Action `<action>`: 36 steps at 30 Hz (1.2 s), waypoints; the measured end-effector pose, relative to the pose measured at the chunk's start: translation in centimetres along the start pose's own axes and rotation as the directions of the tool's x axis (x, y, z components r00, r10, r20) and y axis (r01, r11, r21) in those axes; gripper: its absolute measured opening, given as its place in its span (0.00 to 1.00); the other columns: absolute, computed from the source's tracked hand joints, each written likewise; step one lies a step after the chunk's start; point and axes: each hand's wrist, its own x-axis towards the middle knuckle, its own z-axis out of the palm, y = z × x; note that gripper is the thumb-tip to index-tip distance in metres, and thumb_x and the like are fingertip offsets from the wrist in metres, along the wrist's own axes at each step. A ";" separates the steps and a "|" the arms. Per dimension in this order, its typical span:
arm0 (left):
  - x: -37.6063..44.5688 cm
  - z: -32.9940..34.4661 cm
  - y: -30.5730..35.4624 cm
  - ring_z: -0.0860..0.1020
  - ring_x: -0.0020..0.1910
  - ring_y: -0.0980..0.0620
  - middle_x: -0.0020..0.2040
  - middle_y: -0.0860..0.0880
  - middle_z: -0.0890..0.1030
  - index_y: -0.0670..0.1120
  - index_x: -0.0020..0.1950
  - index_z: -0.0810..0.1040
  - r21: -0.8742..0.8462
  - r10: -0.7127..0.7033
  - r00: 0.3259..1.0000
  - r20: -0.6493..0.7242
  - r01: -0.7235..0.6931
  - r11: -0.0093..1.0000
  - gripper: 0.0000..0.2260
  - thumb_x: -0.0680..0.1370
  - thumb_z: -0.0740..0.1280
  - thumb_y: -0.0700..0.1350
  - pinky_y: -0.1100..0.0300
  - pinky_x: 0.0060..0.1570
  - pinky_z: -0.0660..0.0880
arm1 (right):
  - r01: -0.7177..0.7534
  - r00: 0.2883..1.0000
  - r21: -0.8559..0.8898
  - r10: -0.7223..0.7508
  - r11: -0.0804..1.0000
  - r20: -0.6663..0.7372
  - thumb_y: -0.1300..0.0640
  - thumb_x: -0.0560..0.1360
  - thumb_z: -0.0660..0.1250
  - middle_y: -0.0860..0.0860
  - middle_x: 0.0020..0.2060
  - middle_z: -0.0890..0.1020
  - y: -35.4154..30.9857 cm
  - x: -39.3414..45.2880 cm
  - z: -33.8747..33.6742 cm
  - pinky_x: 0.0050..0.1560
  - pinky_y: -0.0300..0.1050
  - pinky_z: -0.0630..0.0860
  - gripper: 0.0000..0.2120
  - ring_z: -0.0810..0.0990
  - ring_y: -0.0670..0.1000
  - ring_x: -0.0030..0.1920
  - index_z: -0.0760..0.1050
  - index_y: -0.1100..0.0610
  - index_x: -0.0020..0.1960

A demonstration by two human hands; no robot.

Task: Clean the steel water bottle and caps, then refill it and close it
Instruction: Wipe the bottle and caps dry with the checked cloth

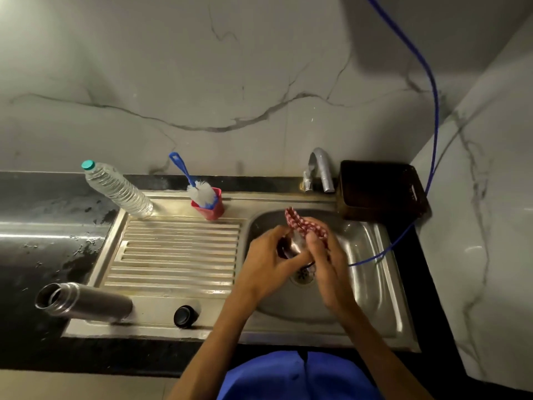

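Observation:
Over the sink basin (pixel 372 255), my left hand (pixel 269 262) grips a shiny steel cap (pixel 292 245), mostly hidden between my hands. My right hand (pixel 324 256) holds a red-and-white checked cloth (pixel 302 225) against the cap. The steel water bottle (pixel 86 303) lies open on its side at the front left of the draining board, mouth facing left. A small black inner cap (pixel 186 316) sits on the steel rim to the right of the bottle.
A clear plastic water bottle (pixel 118 190) and a pink cup (pixel 212 206) holding a blue-handled bottle brush (pixel 199 189) stand at the back of the ribbed draining board (pixel 173 255). The tap (pixel 321 168), a dark brown tub (pixel 380 189) and a blue hose (pixel 432 140) lie at the back right.

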 end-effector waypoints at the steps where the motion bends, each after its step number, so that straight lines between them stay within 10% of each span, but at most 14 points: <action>1: 0.4 -0.2 0.1 0.78 0.42 0.58 0.47 0.56 0.82 0.54 0.55 0.80 0.140 0.100 0.995 0.016 -0.102 0.985 0.18 0.73 0.74 0.64 0.60 0.43 0.78 | -0.026 0.999 0.003 0.026 1.000 -0.020 0.49 0.83 0.62 0.52 0.58 0.84 -0.2 0.4 -0.1 0.54 0.43 0.82 0.17 0.83 0.49 0.59 0.76 0.57 0.67; 6: 0.4 -0.3 0.2 0.76 0.52 0.63 0.58 0.58 0.81 0.56 0.66 0.75 0.331 0.271 0.962 0.036 -0.267 0.905 0.29 0.68 0.79 0.63 0.62 0.54 0.78 | -0.287 0.958 0.064 0.288 0.956 -0.008 0.46 0.85 0.57 0.55 0.56 0.85 -0.9 1.9 -0.7 0.50 0.42 0.84 0.20 0.86 0.47 0.53 0.77 0.58 0.67; 10: -0.4 1.0 1.2 0.85 0.56 0.48 0.58 0.52 0.83 0.54 0.65 0.72 -0.489 -0.119 0.962 -0.246 -0.017 0.872 0.24 0.75 0.80 0.49 0.53 0.53 0.85 | -0.269 0.962 0.192 0.272 0.944 0.013 0.42 0.84 0.58 0.54 0.64 0.81 -0.5 1.0 0.0 0.55 0.51 0.83 0.22 0.83 0.54 0.61 0.73 0.51 0.73; 14: 0.6 1.6 2.3 0.82 0.60 0.49 0.64 0.46 0.79 0.55 0.65 0.69 -0.769 -0.473 0.851 -0.227 0.141 0.623 0.12 0.84 0.66 0.54 0.48 0.61 0.82 | -0.154 0.972 0.241 0.190 0.958 -0.134 0.43 0.81 0.57 0.44 0.63 0.80 -1.3 -0.6 1.5 0.54 0.41 0.82 0.20 0.81 0.41 0.58 0.71 0.43 0.72; 16: 1.0 0.9 1.6 0.82 0.59 0.52 0.63 0.50 0.80 0.56 0.66 0.68 -0.728 -0.463 0.848 -0.258 0.144 0.670 0.13 0.84 0.67 0.53 0.46 0.63 0.81 | -0.121 0.966 0.298 0.182 0.947 -0.186 0.39 0.80 0.58 0.42 0.62 0.79 -1.4 -0.7 1.3 0.56 0.42 0.82 0.19 0.81 0.41 0.59 0.71 0.39 0.70; 20: 0.8 -0.4 -0.5 0.83 0.58 0.52 0.60 0.55 0.82 0.52 0.67 0.75 -0.261 0.022 0.981 -0.194 -0.073 0.963 0.26 0.73 0.80 0.52 0.49 0.57 0.84 | 0.016 0.987 0.184 0.014 0.983 -0.161 0.45 0.82 0.57 0.44 0.63 0.82 -1.5 -0.7 1.5 0.59 0.43 0.80 0.19 0.80 0.46 0.64 0.73 0.47 0.70; 23: 1.1 -1.4 0.4 0.80 0.61 0.55 0.62 0.57 0.80 0.57 0.68 0.69 0.113 0.160 0.986 -0.049 -0.154 0.982 0.34 0.68 0.80 0.61 0.53 0.63 0.79 | 0.049 0.996 -0.095 -0.055 0.994 -0.064 0.49 0.85 0.57 0.47 0.68 0.77 0.3 0.0 1.3 0.62 0.49 0.80 0.19 0.77 0.48 0.68 0.71 0.51 0.73; 26: 1.2 -2.4 1.3 0.77 0.56 0.61 0.59 0.61 0.77 0.58 0.67 0.64 0.244 0.187 0.972 0.141 -0.217 0.945 0.38 0.67 0.84 0.56 0.72 0.59 0.74 | -0.145 0.988 0.075 0.149 0.987 -0.043 0.45 0.85 0.58 0.52 0.62 0.82 0.3 1.1 0.6 0.57 0.54 0.82 0.18 0.82 0.54 0.63 0.75 0.51 0.70; 29: 1.2 -3.0 1.0 0.79 0.55 0.64 0.56 0.64 0.79 0.61 0.66 0.69 0.173 0.172 0.963 0.209 -0.209 0.962 0.34 0.67 0.85 0.53 0.75 0.55 0.75 | -0.442 0.897 0.223 0.435 0.869 0.084 0.39 0.83 0.59 0.58 0.59 0.84 0.3 2.1 -0.7 0.56 0.58 0.83 0.23 0.83 0.60 0.61 0.78 0.53 0.67; 33: 1.0 -1.3 0.5 0.83 0.54 0.64 0.55 0.61 0.84 0.59 0.63 0.77 -0.255 -0.169 0.963 -0.210 0.113 0.960 0.28 0.67 0.83 0.58 0.65 0.52 0.82 | -0.567 0.821 0.270 0.560 0.778 0.110 0.36 0.81 0.59 0.59 0.58 0.85 0.7 2.2 -0.7 0.64 0.64 0.78 0.25 0.83 0.61 0.61 0.80 0.52 0.66; 36: 1.0 0.4 0.5 0.83 0.50 0.63 0.52 0.57 0.83 0.55 0.60 0.75 -0.211 -0.233 0.909 -0.346 0.167 0.963 0.26 0.69 0.81 0.61 0.66 0.49 0.81 | -0.607 0.778 0.404 0.614 0.684 0.131 0.38 0.82 0.58 0.60 0.57 0.85 0.2 1.2 -0.1 0.58 0.57 0.81 0.26 0.85 0.59 0.58 0.82 0.57 0.64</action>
